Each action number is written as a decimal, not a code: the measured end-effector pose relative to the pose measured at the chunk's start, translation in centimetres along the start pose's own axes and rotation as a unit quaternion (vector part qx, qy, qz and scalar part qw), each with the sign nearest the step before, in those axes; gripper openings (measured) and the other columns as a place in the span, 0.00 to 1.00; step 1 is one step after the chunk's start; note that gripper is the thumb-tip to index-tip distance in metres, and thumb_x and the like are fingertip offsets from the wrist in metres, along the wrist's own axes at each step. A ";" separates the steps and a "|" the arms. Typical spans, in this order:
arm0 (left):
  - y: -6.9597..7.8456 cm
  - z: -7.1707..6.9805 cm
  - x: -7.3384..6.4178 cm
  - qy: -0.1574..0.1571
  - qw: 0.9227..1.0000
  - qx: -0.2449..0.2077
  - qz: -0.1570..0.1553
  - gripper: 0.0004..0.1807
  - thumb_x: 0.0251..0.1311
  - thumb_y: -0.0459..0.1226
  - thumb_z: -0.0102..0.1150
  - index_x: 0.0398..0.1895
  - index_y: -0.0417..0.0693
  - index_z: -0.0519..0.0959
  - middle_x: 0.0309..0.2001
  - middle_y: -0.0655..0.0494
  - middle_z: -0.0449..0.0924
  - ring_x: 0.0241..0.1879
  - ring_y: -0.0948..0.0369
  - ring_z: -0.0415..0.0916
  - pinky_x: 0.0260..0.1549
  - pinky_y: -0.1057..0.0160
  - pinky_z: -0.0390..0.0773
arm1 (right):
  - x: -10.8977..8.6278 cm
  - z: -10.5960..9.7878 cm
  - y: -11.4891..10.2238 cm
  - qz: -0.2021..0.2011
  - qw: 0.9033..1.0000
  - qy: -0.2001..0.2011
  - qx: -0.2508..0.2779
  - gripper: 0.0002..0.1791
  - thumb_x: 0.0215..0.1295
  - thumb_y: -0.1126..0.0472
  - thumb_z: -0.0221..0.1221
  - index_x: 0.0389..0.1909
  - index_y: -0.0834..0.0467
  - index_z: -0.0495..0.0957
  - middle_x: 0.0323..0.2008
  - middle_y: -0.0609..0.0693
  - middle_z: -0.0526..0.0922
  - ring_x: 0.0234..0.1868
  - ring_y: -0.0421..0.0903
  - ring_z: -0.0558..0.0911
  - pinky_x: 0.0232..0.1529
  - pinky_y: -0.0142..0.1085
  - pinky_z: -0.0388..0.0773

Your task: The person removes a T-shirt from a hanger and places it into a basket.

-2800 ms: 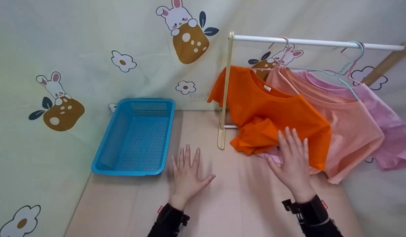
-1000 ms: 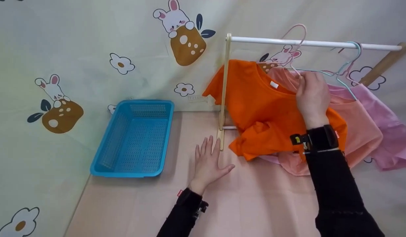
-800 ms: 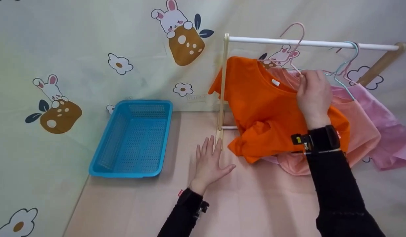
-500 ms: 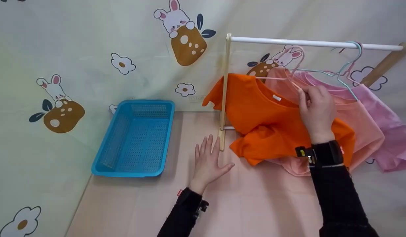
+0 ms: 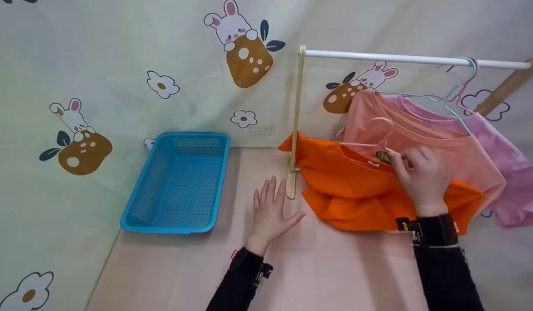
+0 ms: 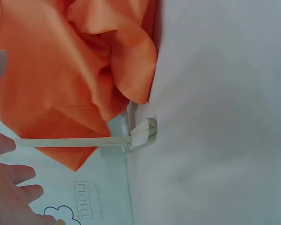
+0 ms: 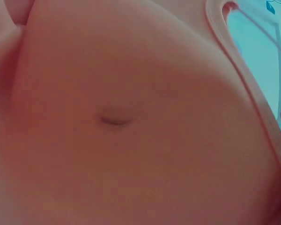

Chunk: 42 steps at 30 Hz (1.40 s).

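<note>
My right hand [image 5: 426, 177] pinches the arm of a pink clothes hanger [image 5: 359, 144], near one shoulder of the orange T-shirt [image 5: 348, 177] hung on it. The hanger's hook is below the rack's white rail [image 5: 413, 58], apart from it. Lower folds of the shirt bunch near the table. With fingers spread, my left hand [image 5: 270, 216] is held beside the foot of the rack's wooden post [image 5: 297, 103], holding nothing. In the left wrist view its fingers [image 6: 23, 173] show near that post and the shirt. Close fabric [image 7: 145, 154] fills most of the right wrist view.
Behind the orange shirt, a peach T-shirt [image 5: 469, 160] hangs on a mint hanger [image 5: 458, 116], with a lilac-pink T-shirt [image 5: 508, 147] behind it. A blue perforated basket [image 5: 225, 172] stands at left on the pale table [image 5: 292, 268]. A printed curtain [image 5: 119, 52] backs everything.
My right hand reached up, gripped the pink hanger, lifted its hook off the rail and brought it down with the orange T-shirt. My left hand moved slightly right, then stayed nearly still.
</note>
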<state>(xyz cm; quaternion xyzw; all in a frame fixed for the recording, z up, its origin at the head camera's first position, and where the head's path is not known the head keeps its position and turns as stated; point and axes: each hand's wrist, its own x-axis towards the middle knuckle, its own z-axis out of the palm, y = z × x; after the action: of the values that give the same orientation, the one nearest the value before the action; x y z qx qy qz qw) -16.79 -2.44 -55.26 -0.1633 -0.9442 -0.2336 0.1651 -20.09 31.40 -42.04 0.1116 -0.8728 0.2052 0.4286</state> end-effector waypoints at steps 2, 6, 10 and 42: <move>0.2 -0.4 0.5 0.009 1.000 -0.005 0.002 0.52 0.56 0.63 0.61 0.75 0.43 0.58 0.74 0.38 0.53 0.73 0.41 0.50 0.65 0.32 0.51 | -0.6 0.3 -0.1 -0.023 1.000 -0.014 0.007 0.14 0.61 0.55 0.68 0.29 0.63 0.81 0.22 0.57 0.73 0.27 0.57 0.72 0.35 0.48 0.67; 0.6 -1.2 1.8 0.033 0.999 -0.008 0.005 0.49 0.57 0.59 0.64 0.74 0.41 0.59 0.74 0.37 0.55 0.72 0.41 0.51 0.65 0.33 0.51 | -1.6 1.0 -0.7 -0.068 0.997 -0.038 0.006 0.16 0.62 0.52 0.66 0.28 0.63 0.82 0.21 0.56 0.75 0.24 0.55 0.72 0.30 0.46 0.71; 1.1 -1.8 3.2 0.056 0.998 -0.014 0.015 0.48 0.59 0.55 0.65 0.74 0.39 0.58 0.73 0.37 0.56 0.71 0.41 0.53 0.66 0.34 0.51 | -2.2 1.7 -1.4 -0.092 0.995 -0.038 0.015 0.23 0.66 0.44 0.60 0.28 0.62 0.82 0.21 0.55 0.76 0.23 0.55 0.72 0.24 0.45 0.70; -2.3 -3.9 3.6 0.230 0.953 -0.193 -0.040 0.05 0.69 0.30 0.55 0.39 0.37 0.81 0.39 0.46 0.84 0.43 0.51 0.81 0.47 0.53 0.79 | -4.0 4.4 0.0 -0.031 0.971 -0.036 0.236 0.06 0.64 0.63 0.63 0.37 0.63 0.84 0.32 0.55 0.84 0.33 0.51 0.76 0.45 0.27 0.67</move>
<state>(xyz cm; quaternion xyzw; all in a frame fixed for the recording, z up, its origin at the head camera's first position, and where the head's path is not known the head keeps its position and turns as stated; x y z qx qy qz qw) -19.98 -5.50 -51.50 -0.0966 -0.8232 -0.4493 0.3334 -20.70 29.47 -47.63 0.2435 -0.8106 0.3881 0.3647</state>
